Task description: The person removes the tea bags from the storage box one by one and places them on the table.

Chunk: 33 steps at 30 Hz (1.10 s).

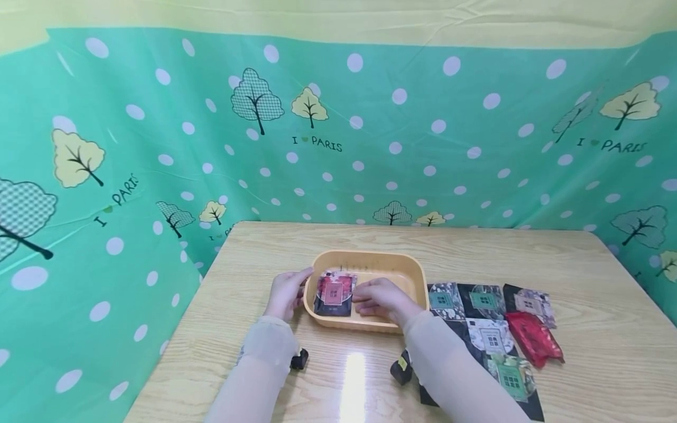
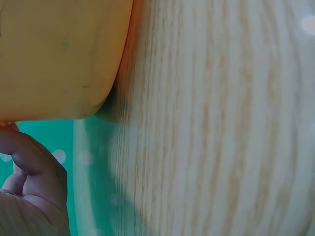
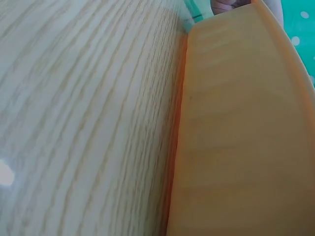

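Observation:
An orange-yellow plastic tray (image 1: 370, 257) with rounded corners rests on the wooden table. Inside it, on the left, lies a flat packet (image 1: 334, 294) with a red and black print. My left hand (image 1: 284, 295) holds the tray's left rim; the left wrist view shows its bent fingers (image 2: 37, 164) at the tray's end wall. My right hand (image 1: 385, 298) reaches over the near right side into the tray, its loosely bent fingers right at the packet's right edge. In the right wrist view the tray's long outer wall (image 3: 246, 132) hides that hand.
Right of the tray, several dark packets with green or pale labels (image 1: 483, 301) lie in loose rows. A shiny red packet (image 1: 535, 339) lies among them. Black wrist devices (image 1: 402, 369) show under both sleeves. A green dotted cloth (image 1: 338, 147) hangs behind the table (image 1: 254, 247).

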Each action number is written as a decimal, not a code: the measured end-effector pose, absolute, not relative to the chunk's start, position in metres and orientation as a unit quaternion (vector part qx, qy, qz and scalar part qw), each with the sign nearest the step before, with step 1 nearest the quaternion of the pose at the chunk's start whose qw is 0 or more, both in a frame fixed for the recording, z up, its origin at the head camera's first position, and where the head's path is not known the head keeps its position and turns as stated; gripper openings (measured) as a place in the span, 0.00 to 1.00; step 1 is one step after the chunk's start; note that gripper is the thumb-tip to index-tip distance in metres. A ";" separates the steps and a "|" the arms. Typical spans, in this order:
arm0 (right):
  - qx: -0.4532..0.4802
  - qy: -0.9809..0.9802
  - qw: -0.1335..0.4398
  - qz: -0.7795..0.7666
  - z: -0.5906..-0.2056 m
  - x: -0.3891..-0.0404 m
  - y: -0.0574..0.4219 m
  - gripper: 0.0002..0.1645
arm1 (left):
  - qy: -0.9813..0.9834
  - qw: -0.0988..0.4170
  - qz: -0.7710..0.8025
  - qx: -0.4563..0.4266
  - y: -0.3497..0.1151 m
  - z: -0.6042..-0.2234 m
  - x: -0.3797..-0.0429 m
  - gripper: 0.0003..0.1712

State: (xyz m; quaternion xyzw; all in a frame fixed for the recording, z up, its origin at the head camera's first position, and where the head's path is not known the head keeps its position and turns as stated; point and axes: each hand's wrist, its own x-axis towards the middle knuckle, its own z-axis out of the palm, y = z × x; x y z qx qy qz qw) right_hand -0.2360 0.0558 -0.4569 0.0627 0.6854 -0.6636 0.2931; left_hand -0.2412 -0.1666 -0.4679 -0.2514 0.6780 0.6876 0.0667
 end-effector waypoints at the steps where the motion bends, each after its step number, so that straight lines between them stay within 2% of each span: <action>1: 0.063 0.683 0.295 -0.665 -0.457 -0.237 0.055 0.22 | 0.678 0.068 0.687 -0.252 -0.167 -0.468 -0.241 0.22; 11: 0.039 0.672 0.296 -0.677 -0.463 -0.239 0.047 0.20 | 0.680 0.068 0.686 -0.251 -0.167 -0.467 -0.240 0.24; 20: 0.022 0.747 0.259 -0.611 -0.463 -0.235 0.035 0.05 | 0.674 0.066 0.692 -0.250 -0.166 -0.467 -0.240 0.21; 33: 0.020 0.850 0.188 -0.493 -0.458 -0.230 0.034 0.08 | 0.678 0.068 0.686 -0.255 -0.166 -0.466 -0.239 0.23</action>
